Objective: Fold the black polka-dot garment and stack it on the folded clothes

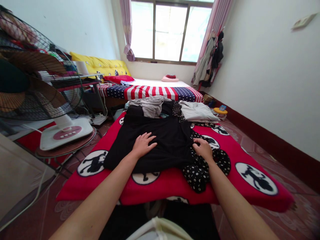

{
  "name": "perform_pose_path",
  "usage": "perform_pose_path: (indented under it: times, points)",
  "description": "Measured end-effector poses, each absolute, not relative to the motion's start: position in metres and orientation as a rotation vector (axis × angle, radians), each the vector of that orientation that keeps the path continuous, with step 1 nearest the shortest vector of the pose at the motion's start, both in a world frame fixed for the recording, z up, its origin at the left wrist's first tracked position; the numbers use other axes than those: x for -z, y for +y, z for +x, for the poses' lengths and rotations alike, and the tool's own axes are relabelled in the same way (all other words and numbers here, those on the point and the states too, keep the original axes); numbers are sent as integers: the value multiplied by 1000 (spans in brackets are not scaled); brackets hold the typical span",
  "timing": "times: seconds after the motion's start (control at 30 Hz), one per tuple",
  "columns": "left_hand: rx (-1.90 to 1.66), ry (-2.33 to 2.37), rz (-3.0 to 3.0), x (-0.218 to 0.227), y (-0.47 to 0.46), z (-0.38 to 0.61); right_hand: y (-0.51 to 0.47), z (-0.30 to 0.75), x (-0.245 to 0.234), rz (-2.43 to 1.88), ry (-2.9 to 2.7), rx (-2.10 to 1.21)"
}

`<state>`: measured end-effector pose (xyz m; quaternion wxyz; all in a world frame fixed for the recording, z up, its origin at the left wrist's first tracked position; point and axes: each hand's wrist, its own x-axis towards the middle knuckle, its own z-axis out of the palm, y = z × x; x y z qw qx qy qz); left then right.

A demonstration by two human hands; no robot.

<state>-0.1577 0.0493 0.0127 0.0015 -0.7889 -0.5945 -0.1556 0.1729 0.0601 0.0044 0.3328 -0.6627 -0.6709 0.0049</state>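
A black garment (160,133) lies spread on the red blanket-covered table, with black polka-dot cloth (197,175) bunched along its right side. Whether the two are one piece of clothing I cannot tell. My left hand (144,145) rests flat on the middle of the black cloth, its fingers spread. At the right edge, my right hand (203,149) has its fingers bent in on the polka-dot cloth, where it meets the black part. The exact pinch is partly hidden under the fingers.
Behind the garment lie a heap of grey clothes (152,104) and a folded white shirt (197,111). The red blanket (155,193) has round white patches. A fan (66,131) stands on a stool at left. A bed (150,93) is beyond, below the window.
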Motion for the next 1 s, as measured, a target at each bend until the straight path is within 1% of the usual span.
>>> perform_pose_path:
  times: [1.0]
  points:
    - [494, -1875, -2486, -12, 50, -158, 61, 175, -4, -1725, -1743, -49]
